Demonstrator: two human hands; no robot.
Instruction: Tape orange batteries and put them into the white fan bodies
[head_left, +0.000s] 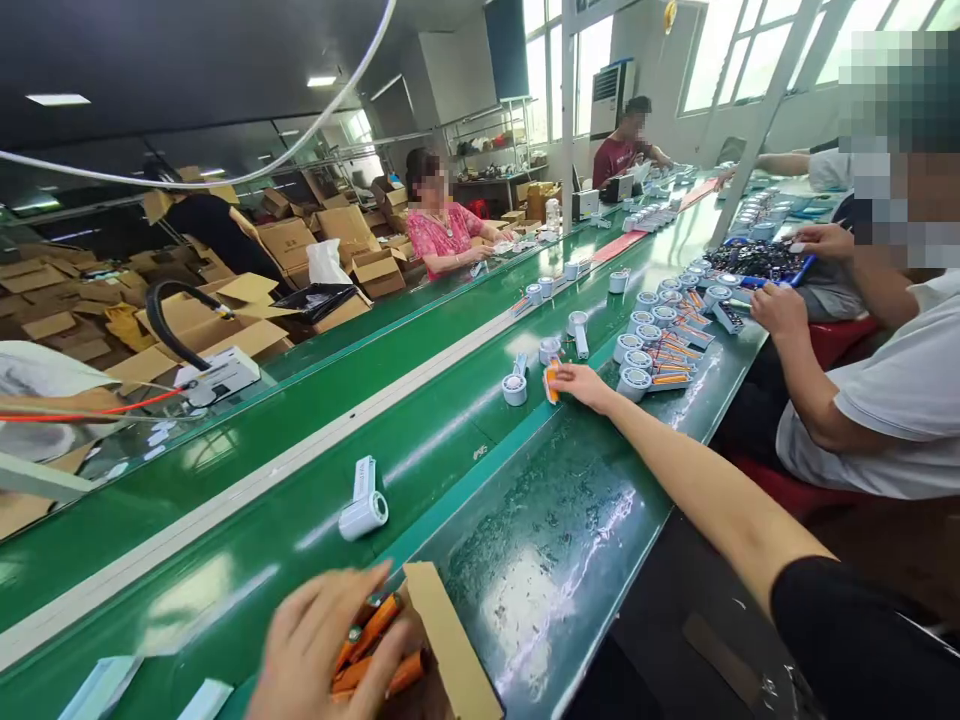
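My left hand point(330, 640) is at the near edge of the belt, over an open cardboard box point(454, 640). Its fingers and thumb curl round several orange cylindrical batteries point(375, 630). With my arm stretched far forward, my right hand point(585, 385) grips a small white handheld fan housing point(550, 350); an orange battery point(553, 382) shows at my fingertips. Just left of that hand lies another fan housing point(514, 388), and one more point(577, 332) is behind it. A lone fan housing point(365, 508) rests on the belt nearer to me.
The green conveyor belt point(262, 540) runs diagonally away. Rows of fan housings point(652, 345) with orange batteries stand on the right-hand table ledge point(555, 560). A seated co-worker point(885, 350) is close on the right, beside a blue tray point(806, 270) of dark parts. Others sit farther off.
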